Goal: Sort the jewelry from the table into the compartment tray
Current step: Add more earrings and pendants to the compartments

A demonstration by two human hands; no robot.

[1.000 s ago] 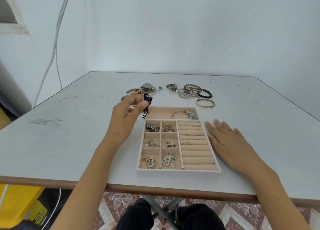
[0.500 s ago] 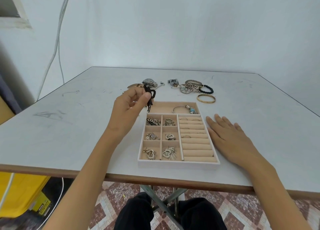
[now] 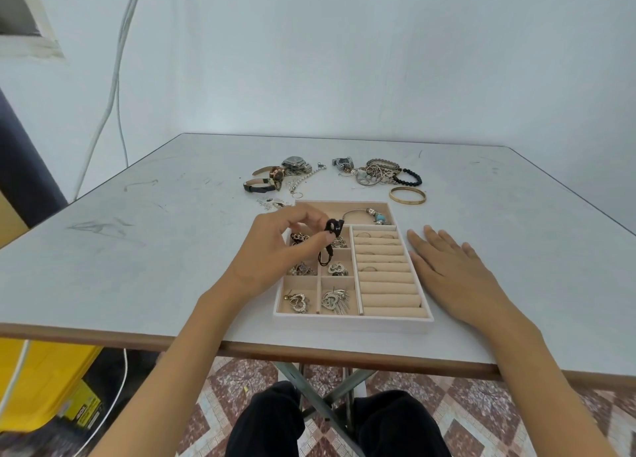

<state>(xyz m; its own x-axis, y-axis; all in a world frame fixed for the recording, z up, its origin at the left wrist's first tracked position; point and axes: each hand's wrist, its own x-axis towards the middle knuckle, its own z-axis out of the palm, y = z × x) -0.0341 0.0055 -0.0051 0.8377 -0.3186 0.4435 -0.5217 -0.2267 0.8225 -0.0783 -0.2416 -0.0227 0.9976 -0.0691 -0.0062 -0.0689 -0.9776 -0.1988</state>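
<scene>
Left hand (image 3: 275, 250) pinches a black earring (image 3: 331, 231) above the compartment tray (image 3: 354, 322); right hand (image 3: 451, 270) lies flat beside the tray.

The left hand (image 3: 275, 250) is held up, its bare forearm reaching in from the near left. Its thumb and fingertips pinch a small black dangling piece of jewellery (image 3: 331, 229), and the other fingers are curled. The right hand (image 3: 454, 270) lies flat to the right, palm down. Its fingers are straight, slightly spread, and point away.
</scene>
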